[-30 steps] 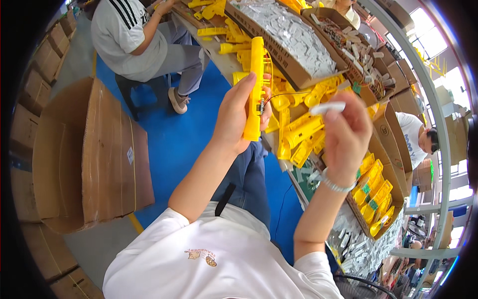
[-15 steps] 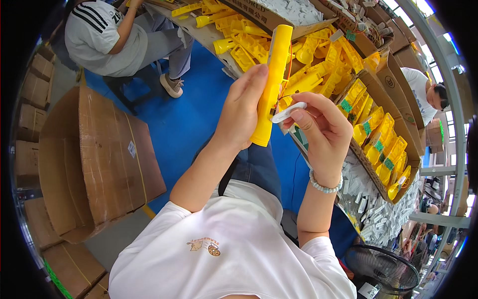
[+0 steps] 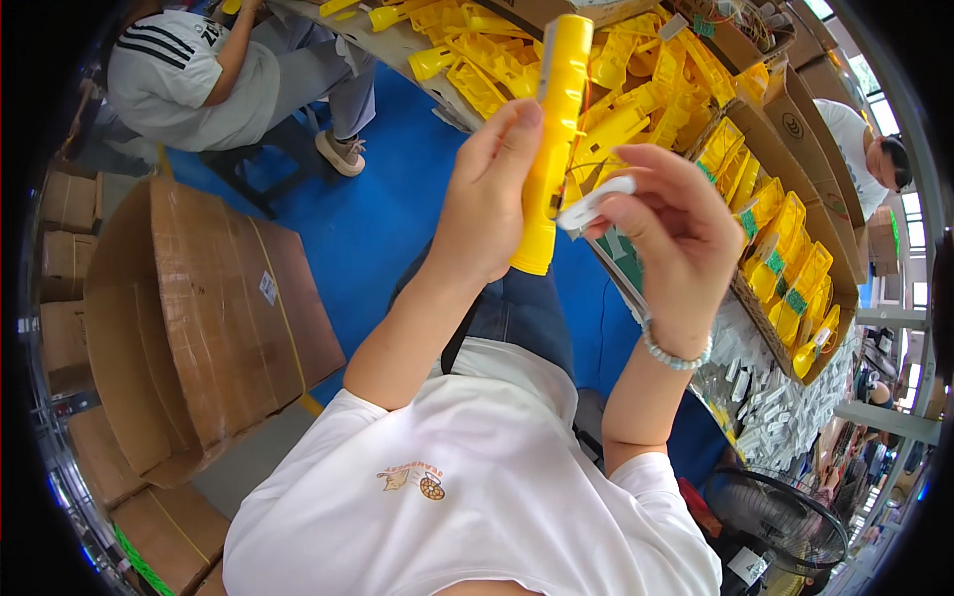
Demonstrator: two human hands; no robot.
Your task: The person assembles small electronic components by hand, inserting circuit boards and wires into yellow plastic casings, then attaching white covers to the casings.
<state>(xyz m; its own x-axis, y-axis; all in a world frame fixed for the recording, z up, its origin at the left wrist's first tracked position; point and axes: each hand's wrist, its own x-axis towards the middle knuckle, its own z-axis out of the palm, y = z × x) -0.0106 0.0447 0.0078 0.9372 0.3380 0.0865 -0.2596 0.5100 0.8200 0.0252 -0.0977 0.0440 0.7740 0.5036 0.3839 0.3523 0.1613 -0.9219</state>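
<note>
Left hand (image 3: 492, 194) was wrapped around a long yellow plastic casing (image 3: 553, 139), fingers pressed on its side, casing held upright, lower end just below the palm. Right hand (image 3: 676, 228) pinched a small white part (image 3: 594, 203) between thumb and fingertips, its tip touching the casing's right side at about mid-length. Beaded bracelet (image 3: 676, 355) sat on the right wrist. Both hands were raised above the lap; white T-shirt (image 3: 467, 487) with a small printed emblem sat directly beneath them.

Below and left of the grip, a strip of blue floor (image 3: 388, 209) lay open, running away from the person's knees. Left of that, a large open cardboard box (image 3: 189, 318) stood on its side, a small white label on its flap, yellow tape lines across it. More brown cartons (image 3: 65, 268) were stacked behind it along the edge.

Right of the grip, a worktable edge ran diagonally, close to the right hand. A cardboard tray (image 3: 785, 268) there held yellow packaged items with green labels in rows. Below it, a heap of small white pieces (image 3: 775, 397), and a black fan grille (image 3: 775, 517) lower right.

Beyond the grip, a pile of loose yellow casings (image 3: 477, 50) covered the table. Farther left, a seated person in a white striped shirt (image 3: 189, 70); far right, another person in white (image 3: 855, 139) leaned over boxes.
</note>
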